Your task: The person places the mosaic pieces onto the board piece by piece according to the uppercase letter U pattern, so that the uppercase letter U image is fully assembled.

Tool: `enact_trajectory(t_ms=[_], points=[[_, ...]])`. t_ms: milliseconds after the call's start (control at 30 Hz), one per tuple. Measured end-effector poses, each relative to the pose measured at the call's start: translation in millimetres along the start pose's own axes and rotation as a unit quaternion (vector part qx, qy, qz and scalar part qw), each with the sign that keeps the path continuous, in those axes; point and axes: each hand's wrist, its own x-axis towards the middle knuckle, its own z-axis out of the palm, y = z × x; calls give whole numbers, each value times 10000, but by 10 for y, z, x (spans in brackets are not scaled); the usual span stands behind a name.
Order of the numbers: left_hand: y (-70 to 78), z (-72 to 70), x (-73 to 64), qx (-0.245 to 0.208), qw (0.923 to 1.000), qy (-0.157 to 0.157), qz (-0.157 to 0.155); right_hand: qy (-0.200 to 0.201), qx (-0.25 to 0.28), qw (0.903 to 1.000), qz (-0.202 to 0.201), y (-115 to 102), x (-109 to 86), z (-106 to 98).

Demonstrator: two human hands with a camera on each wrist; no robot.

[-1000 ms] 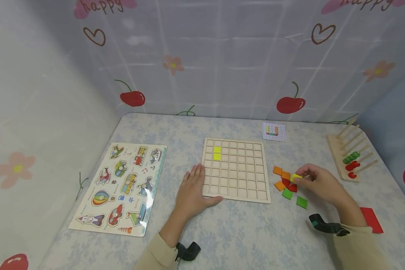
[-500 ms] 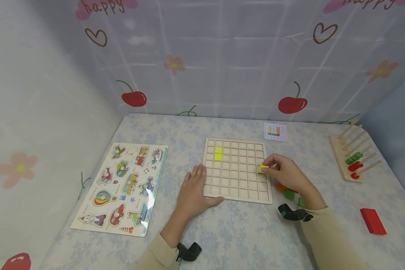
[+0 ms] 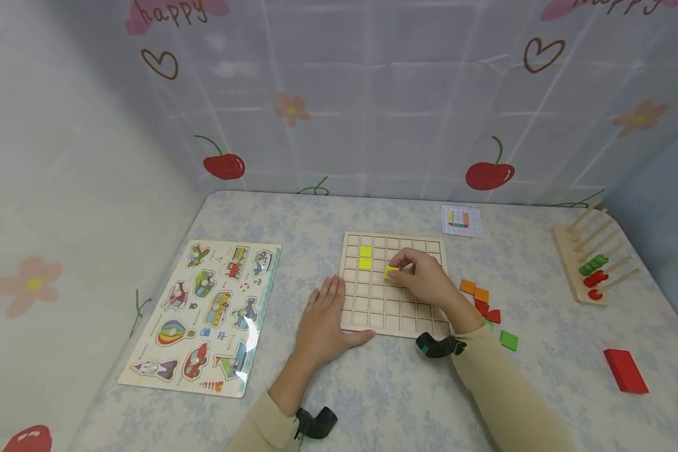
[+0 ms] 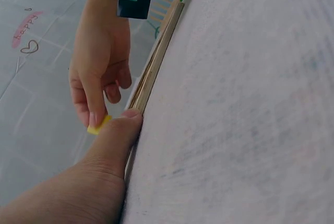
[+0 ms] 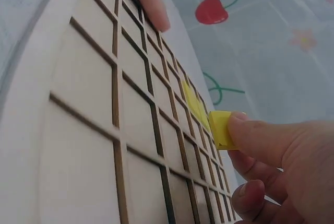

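Observation:
A wooden grid board (image 3: pixel 401 318) lies flat mid-table, with two yellow square tiles (image 3: pixel 365 257) set one below the other in its second column. My right hand (image 3: pixel 426 282) pinches another yellow square tile (image 5: pixel 221 129) between thumb and fingers, over the board's middle columns and to the right of the two set tiles. My left hand (image 3: pixel 323 323) lies flat with straight fingers along the board's left edge, its thumb at the lower-left corner. In the left wrist view the left thumb (image 4: pixel 115 140) touches the wooden edge.
Right of the board lie loose orange tiles (image 3: pixel 474 290), red pieces (image 3: pixel 488 312) and green tiles (image 3: pixel 509 340). A pattern card (image 3: pixel 461 221) sits behind. A picture puzzle (image 3: pixel 203 317) is at left; a pegged bead stand (image 3: pixel 579 267) and a red block (image 3: pixel 625 371) are at right.
My right hand has carried the yellow tile leftward from the loose pile, across the board's right edge, to above its middle. The left hand stays in place.

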Motion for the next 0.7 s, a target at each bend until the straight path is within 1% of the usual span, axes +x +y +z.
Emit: enact_trajectory(t_ms=[167,300,400,500,700], points=[[-6,3,1,60,10000,-13,1,-70,-85,9999,-92,-148,130,215],[-10,7,-3,64,10000,-23,10,-81,-255,9993,-260,-216,184,323],[-12,7,-5,59,10000,-13,24,-83,-386,9987,-319,-233,203,359],[-14,7,-4,65,10000,24,66,-94,-452,9986,-267,-226,221,373],[-15,3,-4,106,9999,-24,59,-149,-595,9978,-271,-197,260,388]])
